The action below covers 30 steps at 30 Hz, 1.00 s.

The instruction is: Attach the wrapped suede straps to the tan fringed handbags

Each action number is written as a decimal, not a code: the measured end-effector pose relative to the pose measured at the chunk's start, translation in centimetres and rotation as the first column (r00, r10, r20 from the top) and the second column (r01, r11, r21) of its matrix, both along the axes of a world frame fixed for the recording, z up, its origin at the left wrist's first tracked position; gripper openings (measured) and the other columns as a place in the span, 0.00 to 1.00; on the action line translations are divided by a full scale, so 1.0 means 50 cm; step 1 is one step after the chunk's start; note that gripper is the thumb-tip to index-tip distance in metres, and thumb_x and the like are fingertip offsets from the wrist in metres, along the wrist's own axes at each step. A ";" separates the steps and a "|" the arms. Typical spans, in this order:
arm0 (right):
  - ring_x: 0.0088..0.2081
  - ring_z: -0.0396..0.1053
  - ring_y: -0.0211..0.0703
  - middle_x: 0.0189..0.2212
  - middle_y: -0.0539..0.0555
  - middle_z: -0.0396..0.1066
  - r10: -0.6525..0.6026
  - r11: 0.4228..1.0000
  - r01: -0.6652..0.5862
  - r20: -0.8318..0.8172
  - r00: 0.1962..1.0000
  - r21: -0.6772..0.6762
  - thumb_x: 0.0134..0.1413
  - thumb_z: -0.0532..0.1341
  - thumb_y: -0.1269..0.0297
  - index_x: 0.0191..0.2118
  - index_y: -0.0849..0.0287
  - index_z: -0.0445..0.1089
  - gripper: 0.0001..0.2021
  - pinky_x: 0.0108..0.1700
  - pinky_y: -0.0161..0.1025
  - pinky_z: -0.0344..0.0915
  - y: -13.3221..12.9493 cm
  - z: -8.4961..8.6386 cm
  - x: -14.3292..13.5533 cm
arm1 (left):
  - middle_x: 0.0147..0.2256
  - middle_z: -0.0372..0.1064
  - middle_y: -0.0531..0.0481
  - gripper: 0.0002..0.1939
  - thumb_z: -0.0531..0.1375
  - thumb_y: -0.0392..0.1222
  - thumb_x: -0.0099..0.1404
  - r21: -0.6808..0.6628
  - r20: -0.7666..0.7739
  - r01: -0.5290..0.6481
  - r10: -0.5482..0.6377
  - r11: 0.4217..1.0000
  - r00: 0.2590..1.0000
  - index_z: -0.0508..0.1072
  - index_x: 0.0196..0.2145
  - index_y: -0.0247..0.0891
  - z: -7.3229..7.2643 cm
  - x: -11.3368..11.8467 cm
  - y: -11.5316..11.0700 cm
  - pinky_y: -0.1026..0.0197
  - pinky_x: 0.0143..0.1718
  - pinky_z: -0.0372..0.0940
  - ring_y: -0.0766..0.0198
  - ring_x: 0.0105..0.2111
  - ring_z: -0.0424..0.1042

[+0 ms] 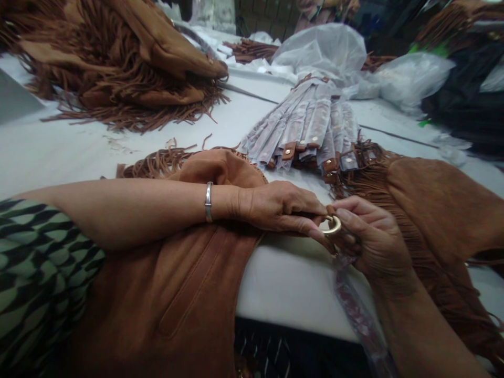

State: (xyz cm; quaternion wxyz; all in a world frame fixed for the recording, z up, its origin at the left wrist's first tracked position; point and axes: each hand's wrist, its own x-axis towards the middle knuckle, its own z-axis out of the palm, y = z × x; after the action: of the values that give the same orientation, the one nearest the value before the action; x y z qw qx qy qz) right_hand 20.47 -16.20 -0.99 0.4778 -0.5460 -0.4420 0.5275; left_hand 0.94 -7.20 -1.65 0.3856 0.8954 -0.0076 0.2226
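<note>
My left hand reaches across a brown suede bag and is closed, thumb and fingers pinching a gold metal ring. Facing it, my right hand is closed on the end of a strap beside the same ring. This strap is wrapped in clear plastic film and hangs down past the table edge. A small brown leather piece shows between the fingertips of both hands. My fingers hide how ring and strap meet. The bag lies under my left forearm, its lower part over the table's front edge.
Behind my hands lies a fan of film-wrapped straps with snap-fitted ends. Fringed brown bags are piled at the back left, and another fringed bag lies right. Clear plastic bags sit on the white table. A person is behind.
</note>
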 end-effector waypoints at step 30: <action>0.11 0.45 0.25 0.12 0.45 0.57 0.154 0.968 -0.160 -0.049 0.987 -0.194 0.44 0.70 0.58 0.24 0.59 0.69 0.12 0.11 0.23 0.43 0.010 -0.001 0.022 | 0.37 0.71 0.42 0.17 0.51 0.49 0.70 0.330 -0.085 0.013 0.016 0.944 0.996 0.70 0.43 0.34 -0.011 0.006 0.002 0.63 0.39 0.63 0.61 0.38 0.69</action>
State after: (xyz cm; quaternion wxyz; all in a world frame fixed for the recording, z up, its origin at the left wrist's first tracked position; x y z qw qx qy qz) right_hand 21.57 -15.68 -1.01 0.3855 -0.5449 -0.4214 0.6139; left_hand 1.23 -7.10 -2.20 0.2302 0.9561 -0.0275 0.1794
